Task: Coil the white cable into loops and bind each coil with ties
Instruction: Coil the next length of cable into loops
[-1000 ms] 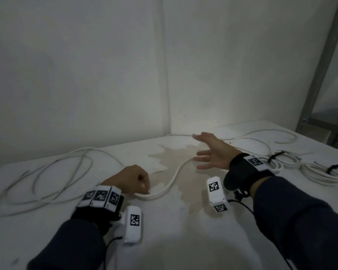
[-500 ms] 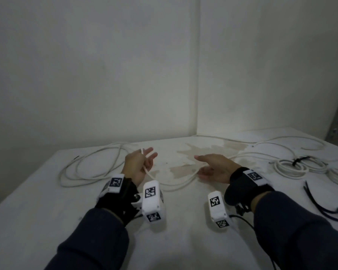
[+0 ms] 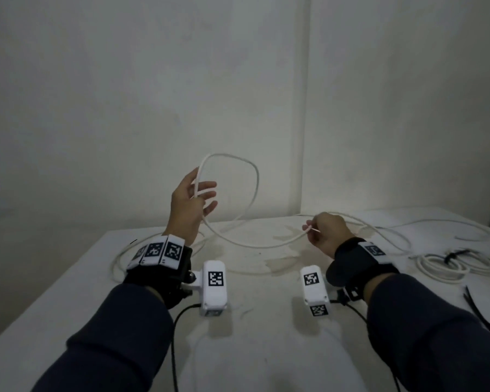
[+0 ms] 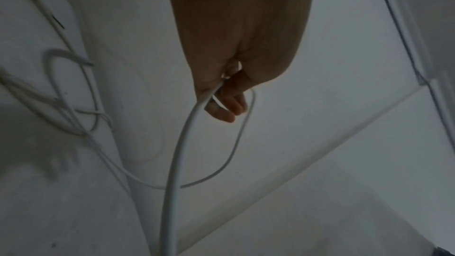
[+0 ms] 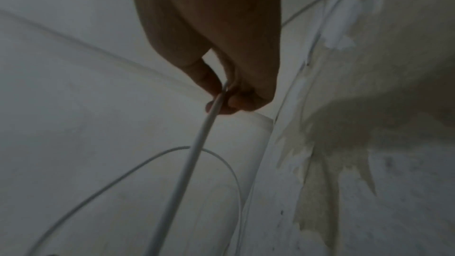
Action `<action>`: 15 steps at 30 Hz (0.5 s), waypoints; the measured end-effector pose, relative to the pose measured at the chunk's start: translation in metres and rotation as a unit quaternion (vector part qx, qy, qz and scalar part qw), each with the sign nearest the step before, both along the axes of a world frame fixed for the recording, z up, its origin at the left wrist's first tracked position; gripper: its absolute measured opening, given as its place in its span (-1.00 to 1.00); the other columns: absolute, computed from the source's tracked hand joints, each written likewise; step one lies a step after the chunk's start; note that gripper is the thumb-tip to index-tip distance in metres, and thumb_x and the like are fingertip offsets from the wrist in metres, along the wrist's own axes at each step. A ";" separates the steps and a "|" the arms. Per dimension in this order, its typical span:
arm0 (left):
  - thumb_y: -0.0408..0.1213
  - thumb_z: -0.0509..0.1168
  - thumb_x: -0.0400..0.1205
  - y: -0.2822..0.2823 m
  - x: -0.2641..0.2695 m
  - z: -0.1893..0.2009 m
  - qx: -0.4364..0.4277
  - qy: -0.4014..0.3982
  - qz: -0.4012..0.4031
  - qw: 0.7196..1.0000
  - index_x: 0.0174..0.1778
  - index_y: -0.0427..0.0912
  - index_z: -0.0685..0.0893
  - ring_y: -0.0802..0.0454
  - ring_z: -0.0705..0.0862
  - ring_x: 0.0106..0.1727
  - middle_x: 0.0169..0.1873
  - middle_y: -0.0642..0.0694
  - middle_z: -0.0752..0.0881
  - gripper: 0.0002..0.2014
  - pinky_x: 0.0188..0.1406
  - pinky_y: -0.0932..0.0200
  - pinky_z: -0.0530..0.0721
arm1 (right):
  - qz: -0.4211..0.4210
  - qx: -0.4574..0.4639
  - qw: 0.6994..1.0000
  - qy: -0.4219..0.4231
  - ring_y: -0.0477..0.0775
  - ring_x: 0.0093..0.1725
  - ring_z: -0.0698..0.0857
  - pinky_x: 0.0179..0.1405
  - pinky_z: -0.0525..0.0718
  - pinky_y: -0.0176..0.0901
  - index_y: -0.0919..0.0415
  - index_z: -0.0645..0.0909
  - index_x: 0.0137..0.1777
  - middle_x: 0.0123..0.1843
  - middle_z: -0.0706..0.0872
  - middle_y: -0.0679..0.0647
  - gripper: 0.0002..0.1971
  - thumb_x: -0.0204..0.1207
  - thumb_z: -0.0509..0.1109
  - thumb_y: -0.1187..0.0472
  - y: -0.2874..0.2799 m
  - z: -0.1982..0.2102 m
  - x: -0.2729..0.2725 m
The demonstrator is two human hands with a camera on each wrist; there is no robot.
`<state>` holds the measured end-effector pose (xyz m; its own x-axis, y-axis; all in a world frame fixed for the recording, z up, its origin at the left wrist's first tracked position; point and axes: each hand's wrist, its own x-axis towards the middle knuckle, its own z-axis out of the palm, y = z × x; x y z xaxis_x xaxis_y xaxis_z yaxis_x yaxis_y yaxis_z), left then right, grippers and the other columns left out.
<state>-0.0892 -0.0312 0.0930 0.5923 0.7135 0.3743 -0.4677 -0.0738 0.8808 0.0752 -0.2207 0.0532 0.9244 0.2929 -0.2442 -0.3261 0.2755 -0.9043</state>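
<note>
While the left hand holds one raised loop of the white cable pinched above the table — likely gathering a coil — the right hand pinches the slack lower, feeding it from the table's far edge.

My right hand pinches the white cable between thumb and fingers; it runs toward six o'clock. Another strand arcs behind it, and a brownish stain marks the counter at three o'clock.
</note>
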 end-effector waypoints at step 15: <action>-0.05 0.29 0.66 -0.016 -0.023 -0.028 0.195 0.386 0.048 0.900 -0.27 -0.22 0.68 0.03 0.58 -0.31 -0.27 -0.15 0.66 -0.67 -0.36 0.23 0.50 | 0.259 0.039 0.953 -0.151 0.23 -0.14 0.81 -0.20 0.81 -0.04 0.27 0.50 -0.12 -0.16 0.70 0.19 -0.79 0.48 0.32 0.60 0.015 0.018 -0.057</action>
